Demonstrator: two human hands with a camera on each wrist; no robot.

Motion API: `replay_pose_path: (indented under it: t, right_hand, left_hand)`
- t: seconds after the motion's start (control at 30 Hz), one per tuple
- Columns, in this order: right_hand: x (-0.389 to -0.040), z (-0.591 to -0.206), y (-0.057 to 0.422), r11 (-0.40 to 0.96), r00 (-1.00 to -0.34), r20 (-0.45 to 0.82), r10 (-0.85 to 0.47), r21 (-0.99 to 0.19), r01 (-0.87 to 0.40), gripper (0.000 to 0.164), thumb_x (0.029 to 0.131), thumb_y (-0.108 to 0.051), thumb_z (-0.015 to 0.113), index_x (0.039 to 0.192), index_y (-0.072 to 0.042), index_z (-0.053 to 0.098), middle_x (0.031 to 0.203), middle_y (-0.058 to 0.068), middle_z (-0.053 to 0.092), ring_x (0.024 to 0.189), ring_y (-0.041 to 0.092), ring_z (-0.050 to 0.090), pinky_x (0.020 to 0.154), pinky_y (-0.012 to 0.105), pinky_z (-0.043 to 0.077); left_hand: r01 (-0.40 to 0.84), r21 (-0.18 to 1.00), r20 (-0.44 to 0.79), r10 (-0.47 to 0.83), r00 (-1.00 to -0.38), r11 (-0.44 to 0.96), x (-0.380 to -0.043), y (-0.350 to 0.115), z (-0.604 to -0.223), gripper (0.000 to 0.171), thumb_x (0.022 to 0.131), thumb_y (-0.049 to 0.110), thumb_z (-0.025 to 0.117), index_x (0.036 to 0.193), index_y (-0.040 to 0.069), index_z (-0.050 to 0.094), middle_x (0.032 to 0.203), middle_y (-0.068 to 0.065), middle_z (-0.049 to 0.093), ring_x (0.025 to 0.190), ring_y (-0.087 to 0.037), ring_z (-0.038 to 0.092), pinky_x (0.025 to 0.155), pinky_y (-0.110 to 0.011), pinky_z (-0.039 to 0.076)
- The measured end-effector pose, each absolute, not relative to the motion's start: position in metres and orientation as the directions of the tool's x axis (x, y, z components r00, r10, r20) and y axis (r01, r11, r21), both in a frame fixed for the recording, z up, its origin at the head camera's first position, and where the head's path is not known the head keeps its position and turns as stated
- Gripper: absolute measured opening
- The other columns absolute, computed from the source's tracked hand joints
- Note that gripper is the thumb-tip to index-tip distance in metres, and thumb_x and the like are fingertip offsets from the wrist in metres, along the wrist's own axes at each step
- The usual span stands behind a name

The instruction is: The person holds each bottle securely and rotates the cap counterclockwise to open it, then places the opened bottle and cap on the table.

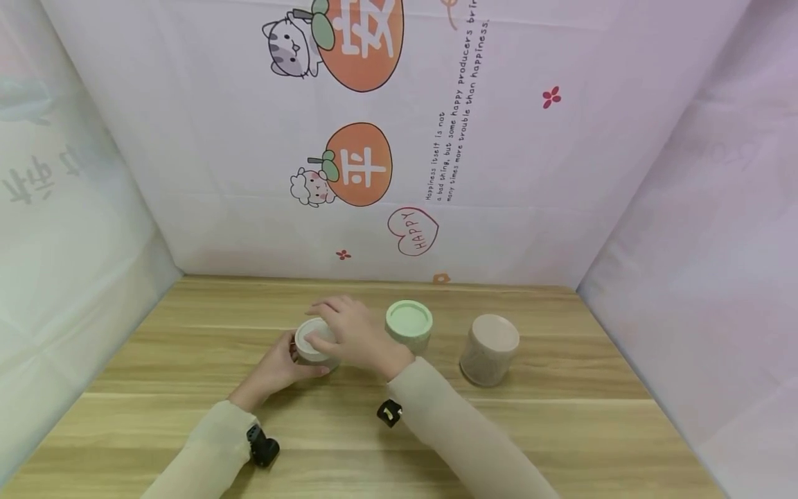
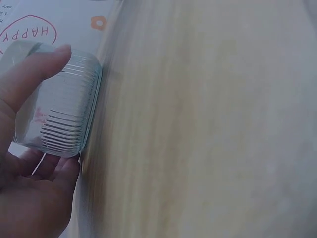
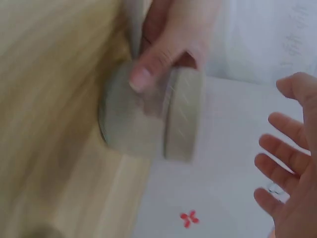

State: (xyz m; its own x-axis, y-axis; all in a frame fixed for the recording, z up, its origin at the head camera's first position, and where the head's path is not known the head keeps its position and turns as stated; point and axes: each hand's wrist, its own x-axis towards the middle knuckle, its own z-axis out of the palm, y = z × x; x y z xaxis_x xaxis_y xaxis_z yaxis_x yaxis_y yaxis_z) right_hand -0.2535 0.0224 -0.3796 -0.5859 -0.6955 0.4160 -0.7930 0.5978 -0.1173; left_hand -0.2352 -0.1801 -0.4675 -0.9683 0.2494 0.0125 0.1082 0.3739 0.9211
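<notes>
On the left part of the table stands a clear ribbed glass jar (image 2: 64,109) with a pale whitish lid (image 3: 184,119). My left hand (image 1: 277,367) grips the jar's side, thumb on the near face and fingers round the far side. Over the lid, my right hand (image 1: 352,336) hovers with its fingers spread. In the right wrist view this hand (image 3: 302,193) is apart from the lid and holds nothing. That view is blurred around the jar.
Just right of my right hand stands a jar with a light green lid (image 1: 409,320). Further right is a jar with a beige-pink lid (image 1: 494,333). White printed cloth (image 1: 499,229) hangs behind and at both sides of the wooden table (image 1: 561,436).
</notes>
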Motion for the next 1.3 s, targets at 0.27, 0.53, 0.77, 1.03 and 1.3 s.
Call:
replay_pose_path:
  t: [0.27, 0.53, 0.77, 1.03, 1.3]
  right_hand:
    - [-0.252, -0.408, 0.002, 0.722, -0.715, 0.43, -0.552, -0.183, -0.667, 0.05, 0.095, -0.05, 0.064, 0.133, -0.017, 0.064, 0.135, 0.002, 0.057, 0.124, 0.02, 0.05, 0.104, 0.041, 0.041]
    - [-0.257, -0.425, -0.001, 0.777, -0.782, 0.426, -0.455, -0.24, -0.582, 0.066, 0.087, -0.065, 0.066, 0.128, -0.013, 0.067, 0.125, 0.008, 0.058, 0.115, 0.023, 0.051, 0.097, 0.039, 0.043]
    - [-0.257, -0.427, -0.001, 0.774, -0.798, 0.4, -0.45, -0.272, -0.572, 0.075, 0.08, -0.072, 0.068, 0.124, -0.011, 0.069, 0.109, 0.005, 0.057, 0.096, 0.017, 0.05, 0.082, 0.03, 0.044]
    - [-0.257, -0.424, 0.0, 0.736, -0.792, 0.392, -0.468, -0.323, -0.595, 0.069, 0.081, -0.062, 0.075, 0.122, -0.007, 0.07, 0.107, 0.006, 0.055, 0.094, 0.018, 0.049, 0.079, 0.029, 0.044]
    - [-0.26, -0.422, -0.001, 0.724, -0.799, 0.324, -0.507, -0.344, -0.599, 0.065, 0.084, -0.056, 0.072, 0.13, -0.01, 0.067, 0.119, 0.008, 0.055, 0.108, 0.022, 0.047, 0.088, 0.032, 0.043]
  left_hand:
    - [0.09, 0.93, 0.001, 0.245, -0.97, 0.355, -0.235, -0.181, -0.466, 0.094, 0.081, 0.026, 0.087, 0.148, -0.003, 0.026, 0.146, -0.024, 0.04, 0.131, -0.042, 0.046, 0.105, -0.057, 0.04]
    - [0.069, 0.934, -0.014, 0.227, -0.974, 0.35, -0.238, -0.181, -0.467, 0.098, 0.079, 0.029, 0.088, 0.149, 0.0, 0.025, 0.144, -0.022, 0.039, 0.13, -0.039, 0.047, 0.105, -0.053, 0.042]
    - [0.089, 0.91, 0.007, 0.198, -0.98, 0.406, -0.239, -0.179, -0.468, 0.092, 0.078, 0.031, 0.089, 0.144, -0.001, 0.033, 0.139, -0.023, 0.046, 0.123, -0.038, 0.051, 0.098, -0.053, 0.046]
    - [0.083, 0.921, -0.007, 0.228, -0.974, 0.381, -0.241, -0.18, -0.466, 0.088, 0.081, 0.03, 0.087, 0.144, 0.002, 0.033, 0.14, -0.021, 0.044, 0.125, -0.037, 0.048, 0.099, -0.053, 0.045]
    - [0.064, 0.938, -0.031, 0.268, -0.963, 0.339, -0.244, -0.184, -0.47, 0.092, 0.082, 0.03, 0.086, 0.148, 0.005, 0.028, 0.147, -0.018, 0.039, 0.133, -0.038, 0.041, 0.107, -0.055, 0.038]
